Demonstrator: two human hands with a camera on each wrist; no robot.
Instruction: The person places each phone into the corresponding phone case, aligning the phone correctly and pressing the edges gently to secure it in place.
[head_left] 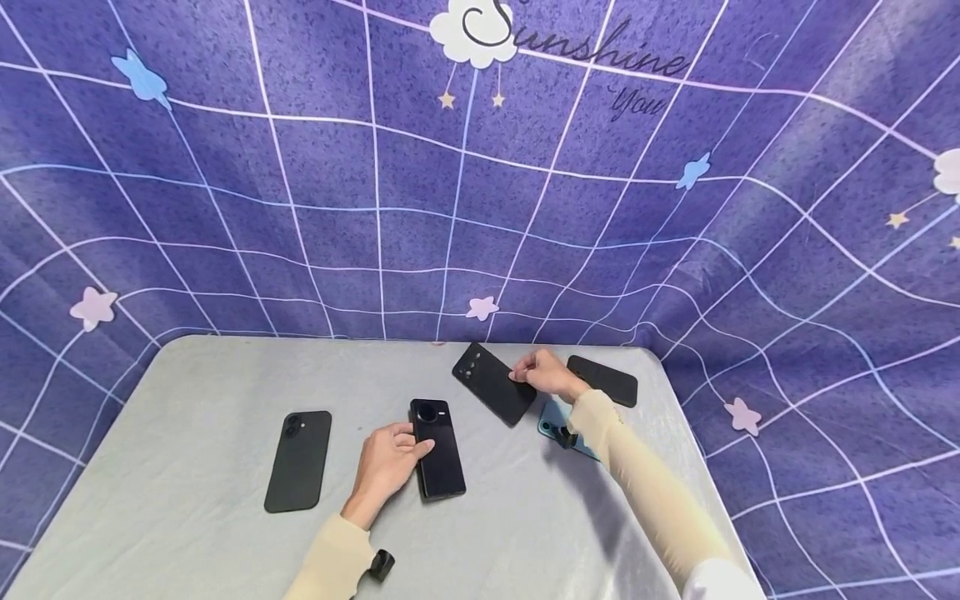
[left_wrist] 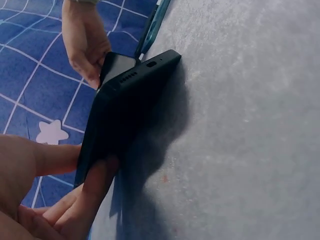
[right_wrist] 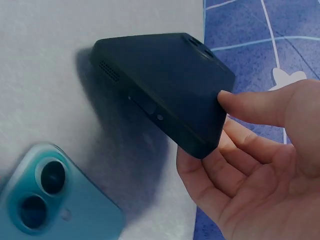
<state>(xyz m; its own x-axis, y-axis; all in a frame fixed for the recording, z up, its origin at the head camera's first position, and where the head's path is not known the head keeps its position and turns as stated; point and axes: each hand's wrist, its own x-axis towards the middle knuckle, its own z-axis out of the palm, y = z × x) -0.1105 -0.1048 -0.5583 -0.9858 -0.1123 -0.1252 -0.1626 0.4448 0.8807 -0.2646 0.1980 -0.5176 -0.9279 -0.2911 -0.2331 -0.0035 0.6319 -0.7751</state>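
Note:
My left hand [head_left: 387,460] pinches the left long edge of a black smartphone [head_left: 442,454] with a large round camera ring. In the left wrist view this phone [left_wrist: 130,95] is tilted up off the cloth, thumb on one face and fingers on the other. Farther back, my right hand [head_left: 545,372] holds a second black smartphone [head_left: 491,385], with several small lenses near one end, by its right side. The right wrist view shows that phone [right_wrist: 160,80] raised at a slant, its shadow on the cloth below.
A dark smartphone [head_left: 298,462] lies at the left. Below my right wrist is a teal phone [head_left: 553,417], partly covered by the sleeve. Another black phone [head_left: 611,382] lies at the back right. A grey cloth [head_left: 187,433] covers the table, against a purple gridded curtain [head_left: 420,183].

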